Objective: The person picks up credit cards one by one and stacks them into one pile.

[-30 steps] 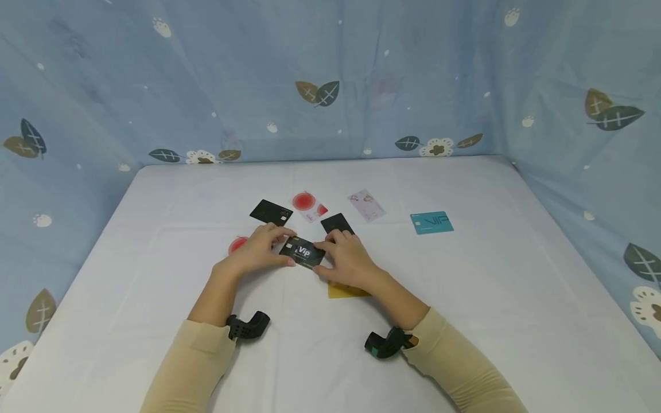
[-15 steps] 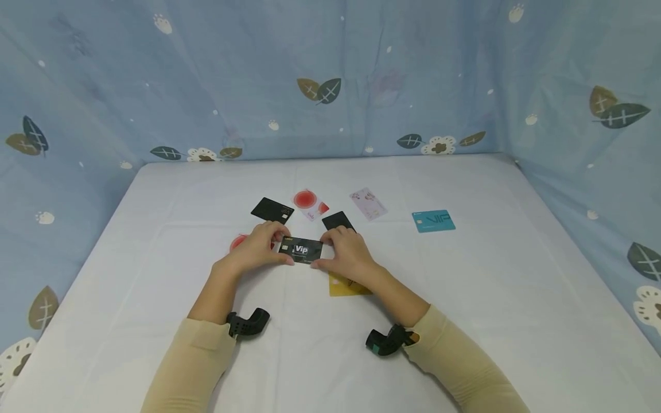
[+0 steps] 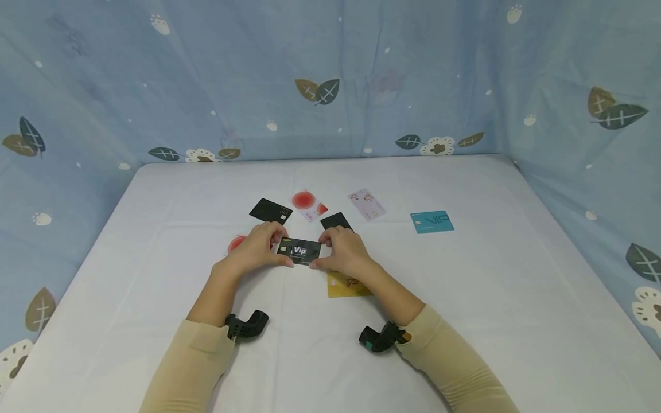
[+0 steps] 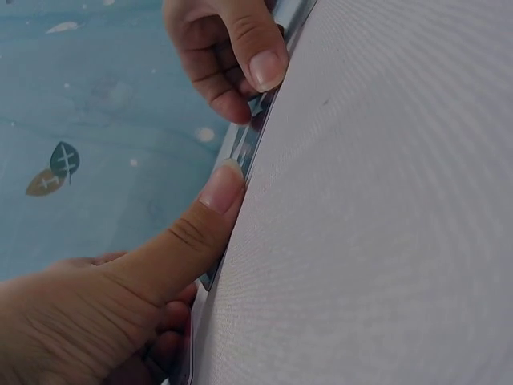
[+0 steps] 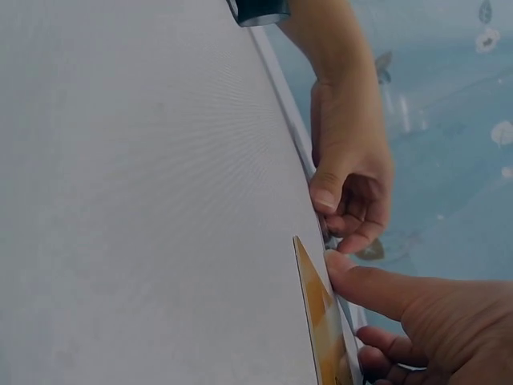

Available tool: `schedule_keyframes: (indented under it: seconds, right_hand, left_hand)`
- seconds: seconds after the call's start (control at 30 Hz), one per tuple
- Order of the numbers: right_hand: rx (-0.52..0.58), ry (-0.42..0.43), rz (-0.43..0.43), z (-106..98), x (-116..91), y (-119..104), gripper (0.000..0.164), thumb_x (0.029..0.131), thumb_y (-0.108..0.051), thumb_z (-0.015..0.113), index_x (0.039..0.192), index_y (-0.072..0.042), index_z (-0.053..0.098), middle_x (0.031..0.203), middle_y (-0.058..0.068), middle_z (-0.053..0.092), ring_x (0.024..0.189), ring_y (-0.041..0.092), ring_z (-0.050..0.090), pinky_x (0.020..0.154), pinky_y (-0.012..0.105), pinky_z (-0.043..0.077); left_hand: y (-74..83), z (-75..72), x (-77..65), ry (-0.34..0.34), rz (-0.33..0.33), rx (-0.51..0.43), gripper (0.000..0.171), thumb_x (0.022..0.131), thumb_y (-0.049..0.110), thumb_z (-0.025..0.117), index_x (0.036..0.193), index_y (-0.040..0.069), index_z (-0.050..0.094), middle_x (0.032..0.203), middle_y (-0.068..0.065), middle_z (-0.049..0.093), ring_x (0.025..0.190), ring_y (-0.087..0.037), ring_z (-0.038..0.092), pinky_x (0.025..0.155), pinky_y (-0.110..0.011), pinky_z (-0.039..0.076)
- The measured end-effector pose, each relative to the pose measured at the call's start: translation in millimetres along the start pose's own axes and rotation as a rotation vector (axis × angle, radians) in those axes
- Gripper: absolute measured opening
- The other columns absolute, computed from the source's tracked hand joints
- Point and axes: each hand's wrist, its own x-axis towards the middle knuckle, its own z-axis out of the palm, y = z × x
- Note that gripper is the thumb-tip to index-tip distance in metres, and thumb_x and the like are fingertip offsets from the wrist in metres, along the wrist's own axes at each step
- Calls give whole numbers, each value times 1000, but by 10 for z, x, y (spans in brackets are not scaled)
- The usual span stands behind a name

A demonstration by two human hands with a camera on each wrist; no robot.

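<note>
A black Vip card (image 3: 298,251) lies level on the white table, its printed face up. My left hand (image 3: 258,245) pinches the card's left end, thumb at the lower corner and fingers at the upper one. On the other end, my right hand (image 3: 346,250) holds the right side the same way. In the left wrist view the left thumb (image 4: 220,192) sits along the card's near edge. Partly under my right hand is a gold card (image 3: 343,287); a red-and-white card (image 3: 236,243) shows partly behind my left hand.
Behind the hands lie a black card (image 3: 271,211), a card with red circles (image 3: 304,201), a second black card (image 3: 337,221) and a pale pink card (image 3: 367,205). Farther right is a blue VIP card (image 3: 432,222). A patterned blue curtain (image 3: 361,74) rises behind the white table (image 3: 490,287).
The held Vip card has turned from a slant to nearly level between my hands. My right hand has shifted slightly left with its forearm; the other cards stay put.
</note>
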Motion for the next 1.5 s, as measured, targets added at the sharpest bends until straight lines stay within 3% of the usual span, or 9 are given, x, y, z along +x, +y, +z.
schedule_keyframes:
  seconds: [0.23,0.63,0.93,1.13,1.33,1.5]
  right_hand:
    - [24,-32,40,-32,16,-32,57,66,-41,85,106,-7,64,92,3,57,84,16,50,77,30,41]
    - [59,-10,37,-12,3,-18,58,66,-38,86,108,-6,61,98,4,60,89,16,54,80,31,44]
    - [97,10,-4,8,3,0,58,66,-34,86,109,-8,58,93,1,59,83,15,52,76,29,43]
    - [133,55,-96,36,-24,5,53,70,-25,85,113,-8,59,87,-1,59,73,12,49,66,23,41]
    - [160,106,-106,65,-29,21,57,69,-25,85,116,-6,59,90,0,59,70,11,48,61,21,40]
    - [196,153,-133,59,-17,26,63,67,-25,86,119,-3,58,91,1,56,69,11,47,60,21,40]
  left_hand:
    - [-15,5,7,3,16,-9,57,61,24,89,104,5,57,89,-7,49,86,-22,42,76,-34,35]
    - [-38,20,1,26,38,-27,59,60,23,90,104,4,57,89,-7,51,83,-21,43,74,-32,36]
    - [-8,13,-8,44,57,-24,62,59,22,90,106,3,53,86,-7,51,77,-18,44,70,-30,38]
    - [5,18,-24,81,89,83,58,62,29,88,105,7,57,81,-3,51,75,-18,43,77,-35,30]
    - [9,25,-49,105,107,98,65,66,30,86,118,5,56,92,-6,51,86,-22,44,84,-39,32]
    - [40,9,-55,140,123,73,70,66,30,86,123,6,55,101,-8,51,95,-23,43,82,-39,37]
